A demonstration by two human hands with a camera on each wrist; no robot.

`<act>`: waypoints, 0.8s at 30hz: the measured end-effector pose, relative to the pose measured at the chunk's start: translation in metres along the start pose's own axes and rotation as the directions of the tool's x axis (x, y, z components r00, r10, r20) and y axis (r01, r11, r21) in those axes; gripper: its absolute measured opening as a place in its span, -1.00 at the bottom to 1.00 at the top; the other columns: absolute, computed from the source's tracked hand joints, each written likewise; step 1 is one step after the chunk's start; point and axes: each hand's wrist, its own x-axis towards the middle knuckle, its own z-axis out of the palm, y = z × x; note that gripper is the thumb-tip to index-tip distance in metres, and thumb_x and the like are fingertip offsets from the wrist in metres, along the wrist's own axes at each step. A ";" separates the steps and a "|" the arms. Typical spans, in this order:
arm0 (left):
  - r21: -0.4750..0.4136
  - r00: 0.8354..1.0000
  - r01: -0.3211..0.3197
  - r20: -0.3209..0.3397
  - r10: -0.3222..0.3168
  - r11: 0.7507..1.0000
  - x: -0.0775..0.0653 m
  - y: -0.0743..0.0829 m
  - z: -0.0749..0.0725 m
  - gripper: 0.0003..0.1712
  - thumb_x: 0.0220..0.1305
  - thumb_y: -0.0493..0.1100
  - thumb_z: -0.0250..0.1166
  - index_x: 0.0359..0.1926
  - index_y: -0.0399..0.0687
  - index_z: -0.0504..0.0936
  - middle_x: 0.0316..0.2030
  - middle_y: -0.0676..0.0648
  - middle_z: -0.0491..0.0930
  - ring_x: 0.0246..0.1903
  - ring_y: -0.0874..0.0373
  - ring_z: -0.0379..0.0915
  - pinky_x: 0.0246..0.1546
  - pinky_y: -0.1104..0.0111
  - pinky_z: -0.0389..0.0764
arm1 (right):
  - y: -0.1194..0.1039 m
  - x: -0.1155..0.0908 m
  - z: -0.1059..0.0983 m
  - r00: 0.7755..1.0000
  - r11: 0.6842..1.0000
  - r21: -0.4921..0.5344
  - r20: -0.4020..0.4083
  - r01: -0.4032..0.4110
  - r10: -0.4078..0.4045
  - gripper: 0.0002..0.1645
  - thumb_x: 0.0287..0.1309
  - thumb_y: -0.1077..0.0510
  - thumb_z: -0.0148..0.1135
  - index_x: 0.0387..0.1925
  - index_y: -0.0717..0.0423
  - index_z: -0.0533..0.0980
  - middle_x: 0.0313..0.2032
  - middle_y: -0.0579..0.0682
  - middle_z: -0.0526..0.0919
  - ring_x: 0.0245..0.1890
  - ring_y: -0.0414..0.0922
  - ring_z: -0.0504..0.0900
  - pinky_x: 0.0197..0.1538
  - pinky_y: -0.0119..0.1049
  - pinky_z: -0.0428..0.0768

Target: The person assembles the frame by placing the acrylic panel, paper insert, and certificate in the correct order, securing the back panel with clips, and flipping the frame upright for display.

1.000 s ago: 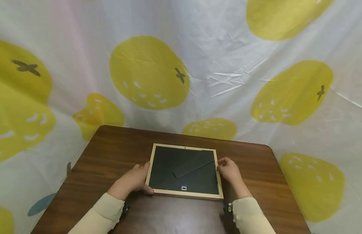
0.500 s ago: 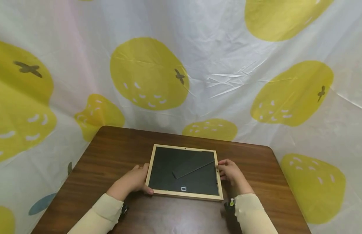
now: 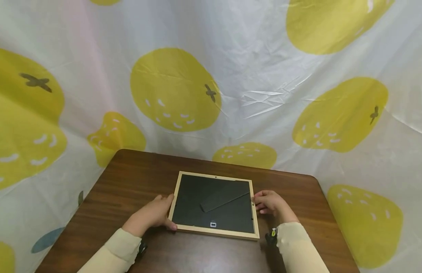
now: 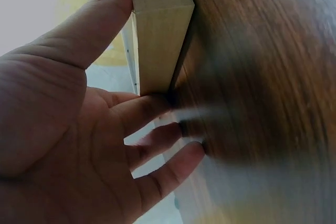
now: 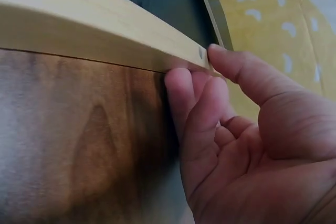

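Observation:
A picture frame [image 3: 217, 232] of pale wood lies back side up, showing its black backing board [image 3: 193, 189] and a slanted easel leg [image 3: 226, 204]. My left hand [image 3: 154, 213] holds its near left corner, thumb at the front edge and fingers along the left side. In the left wrist view, the fingers [image 4: 157, 182] spread below the wooden corner. On the right side, my right hand [image 3: 270, 201] grips the edge about midway. The right wrist view has the thumb [image 5: 236, 66] on top of the border by a dark spot and curled fingertips against its outer side.
A brown wood-grain table [image 3: 139, 172] with rounded far corners bears the frame. Behind and beside it hangs a white curtain [image 3: 251, 76] printed with yellow fruit. Each wrist carries a small black device [image 3: 271, 236] by the cream sleeve.
The right hand has turned slightly, its wrist shifting right, and its lower fingers now show more beside the edge. The left hand keeps its hold. The whole head view has tilted up a little.

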 end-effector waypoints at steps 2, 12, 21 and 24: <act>0.008 1.000 -0.009 0.011 0.009 1.000 0.001 -0.002 -0.001 0.53 -0.21 0.24 0.84 0.64 -0.36 0.25 0.41 -0.38 0.56 0.47 -0.31 0.39 0.40 -0.13 0.55 | -0.002 0.002 0.000 1.000 0.999 -0.034 0.011 -0.005 0.005 -0.73 0.41 0.19 0.37 0.02 0.27 0.58 -0.33 -0.02 0.73 -0.35 -0.15 0.73 -0.35 -0.34 0.69; 0.010 0.999 -0.030 0.014 0.030 0.999 0.001 -0.001 0.000 0.51 -0.20 0.23 0.84 0.61 -0.41 0.25 0.37 -0.38 0.61 0.48 -0.33 0.36 0.42 -0.13 0.54 | -0.028 0.000 0.016 0.996 0.985 -0.149 -0.051 -0.084 0.077 -0.83 0.31 0.23 0.33 -0.31 0.16 0.47 -0.40 -0.03 0.48 -0.52 -0.17 0.56 -0.37 -0.32 0.74; 0.104 0.996 -0.078 -0.031 0.082 0.991 -0.007 0.005 0.000 0.26 -0.11 0.17 0.80 0.45 -0.33 0.35 0.07 -0.29 0.80 0.22 -0.35 0.63 0.19 -0.09 0.70 | -0.013 0.001 0.010 0.999 0.998 -0.055 0.033 -0.025 0.027 -0.81 0.44 0.19 0.27 -0.08 0.25 0.51 -0.33 0.01 0.60 -0.38 -0.11 0.67 -0.21 -0.20 0.79; 0.113 0.993 -0.104 -0.035 0.109 0.988 -0.008 0.007 0.000 0.07 -0.06 0.16 0.78 0.34 -0.23 0.46 0.15 -0.26 0.77 0.15 -0.29 0.67 0.17 -0.09 0.70 | -0.008 0.003 0.006 0.999 1.000 -0.018 0.044 -0.001 0.001 -0.82 0.50 0.19 0.20 -0.05 0.26 0.51 -0.34 0.00 0.61 -0.39 -0.12 0.67 -0.21 -0.19 0.78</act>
